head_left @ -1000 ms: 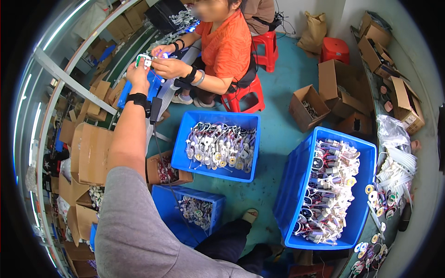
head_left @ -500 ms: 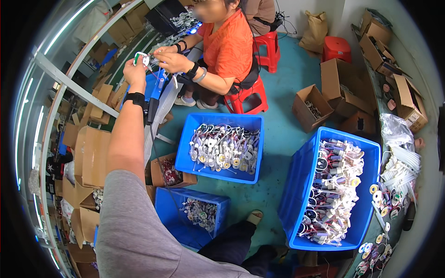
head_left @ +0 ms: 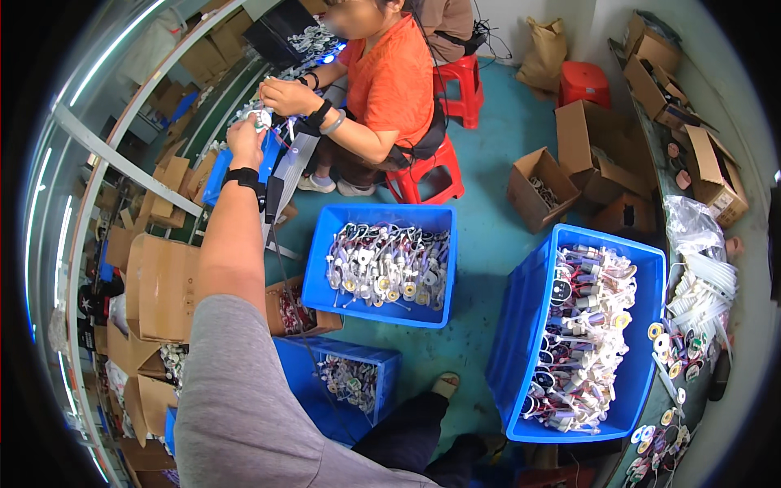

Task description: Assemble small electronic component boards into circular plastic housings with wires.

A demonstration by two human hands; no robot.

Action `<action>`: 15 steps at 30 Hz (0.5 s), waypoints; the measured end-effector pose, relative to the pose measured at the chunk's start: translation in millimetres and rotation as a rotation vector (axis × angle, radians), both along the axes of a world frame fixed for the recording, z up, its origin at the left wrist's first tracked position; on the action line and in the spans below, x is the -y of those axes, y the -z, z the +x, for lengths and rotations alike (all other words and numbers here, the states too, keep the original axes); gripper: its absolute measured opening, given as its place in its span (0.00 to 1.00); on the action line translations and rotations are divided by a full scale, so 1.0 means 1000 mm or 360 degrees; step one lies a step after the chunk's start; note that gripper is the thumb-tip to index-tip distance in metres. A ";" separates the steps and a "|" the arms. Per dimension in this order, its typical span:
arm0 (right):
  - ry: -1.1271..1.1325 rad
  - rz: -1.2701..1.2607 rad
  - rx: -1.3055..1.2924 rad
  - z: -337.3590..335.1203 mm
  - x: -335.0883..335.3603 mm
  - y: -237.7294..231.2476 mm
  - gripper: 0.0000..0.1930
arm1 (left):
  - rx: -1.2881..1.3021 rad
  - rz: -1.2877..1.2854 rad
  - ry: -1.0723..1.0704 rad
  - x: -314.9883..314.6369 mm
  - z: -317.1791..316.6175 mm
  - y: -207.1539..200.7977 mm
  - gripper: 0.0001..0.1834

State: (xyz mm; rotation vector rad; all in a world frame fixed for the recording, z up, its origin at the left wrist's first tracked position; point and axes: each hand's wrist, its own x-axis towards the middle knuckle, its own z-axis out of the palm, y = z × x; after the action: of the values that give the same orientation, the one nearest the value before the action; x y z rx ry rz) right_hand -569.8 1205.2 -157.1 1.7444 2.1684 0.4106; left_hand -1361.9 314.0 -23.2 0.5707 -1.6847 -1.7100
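My left hand [head_left: 246,143] reaches far forward, at the upper left, its fingers closed on a small white round part [head_left: 262,120] with thin wires. A co-worker in an orange shirt sits on a red stool, and that person's raised hand [head_left: 286,96] is just above the part. Whether the co-worker's fingers touch it or its wires, I cannot tell. Below the hands, a blue tray [head_left: 218,175] lies by the bench edge. I do not see my right hand.
A blue bin [head_left: 382,210] of white wired parts stands mid-floor. Another full blue bin [head_left: 521,358] is at the right, and a third blue bin [head_left: 305,382] lies near my legs. Cardboard boxes [head_left: 167,285] line the left; red stools [head_left: 443,175] stand ahead.
My left hand has shifted slightly down and right with the white part. The co-worker's hand has risen away a little from it. The whole view has turned slightly.
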 end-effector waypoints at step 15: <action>0.0145 -0.0028 -0.0239 0.016 0.011 -0.028 0.32 | 0.0592 -0.0136 0.0214 -0.050 0.058 0.030 0.25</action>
State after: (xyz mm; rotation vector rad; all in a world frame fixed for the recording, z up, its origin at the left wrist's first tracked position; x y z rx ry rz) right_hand -554.1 1194.6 -129.0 1.9119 2.1743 0.2444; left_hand -1304.0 363.6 -53.4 0.7882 -2.0864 -1.6901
